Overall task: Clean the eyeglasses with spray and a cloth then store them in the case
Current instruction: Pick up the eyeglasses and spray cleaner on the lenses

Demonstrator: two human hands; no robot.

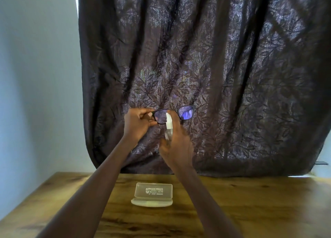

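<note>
Dark-framed eyeglasses point(186, 112) are held up in the air in front of the curtain, lenses facing me. My left hand point(137, 123) pinches their left end by the frame. My right hand point(176, 144) grips a small clear spray bottle point(168, 126) with a white nozzle, raised right in front of the left lens. On the table below, a translucent white glasses case point(153, 194) lies open, its lid standing up at the back. No cloth is visible.
A wooden table point(250, 202) fills the lower part of the view. A dark leaf-patterned curtain point(215, 58) hangs behind it, and a pale wall point(35, 76) is on the left.
</note>
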